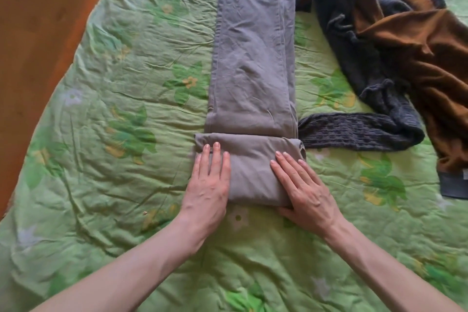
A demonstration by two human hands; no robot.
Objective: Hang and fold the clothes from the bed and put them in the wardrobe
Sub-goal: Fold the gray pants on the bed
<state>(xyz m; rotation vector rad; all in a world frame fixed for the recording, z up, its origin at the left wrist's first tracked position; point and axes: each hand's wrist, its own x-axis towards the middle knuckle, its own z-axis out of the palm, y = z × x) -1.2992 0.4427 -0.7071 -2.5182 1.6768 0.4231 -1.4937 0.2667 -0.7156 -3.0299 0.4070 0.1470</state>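
Head view, looking down at the bed (131,114), covered w/ a green floral quilt. My left hand (209,182) lies flat, fingers straight and close together, pressing the left part of the folded near end of the grey trousers (253,58). My right hand (306,190) lies flat on the right part of the same fold, fingers straight and slightly spread, thumb at the fold's near edge; neither hand grips the cloth. Hands are apart, a strip of the fold showing between them. Beyond my fingertips the trousers run straight away from me, legs laid one on the other, hems at the far end. Right of my right hand, just beside the fold, lies the sleeve of a dark grey knit (359,134), approx. touching the trousers. Farther right and beyond, the knit is heaped w/ a brown garment (417,53), partly over it. Far left of my left hand, past the bed edge: brown floor (38,33).
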